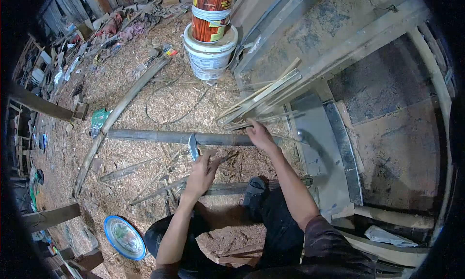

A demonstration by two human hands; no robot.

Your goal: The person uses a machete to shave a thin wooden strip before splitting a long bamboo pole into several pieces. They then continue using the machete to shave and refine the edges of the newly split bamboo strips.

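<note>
My left hand (pixel 199 176) is closed around a knife with a short, curved metal blade (pixel 193 147) that points up and away from me. Its blade overlaps a long bamboo pole (pixel 160 136) lying across the shavings; whether they touch I cannot tell. My right hand (pixel 262 136) is at the near ends of several thin, pale bamboo strips (pixel 269 94), its fingers closed on a strip, though the grip is partly hidden. Those strips slant up to the right beside a wooden frame. Beneath my left hand lie more split pieces (pixel 160 189).
A white bucket (pixel 208 61) with a red patterned bucket (pixel 209 27) on top stands ahead. A curved wooden pole (pixel 118 111) lies at left, a blue-rimmed plate (pixel 125 237) near my left knee. Wooden-framed panels (pixel 387 80) fill the right side. Wood shavings cover the floor.
</note>
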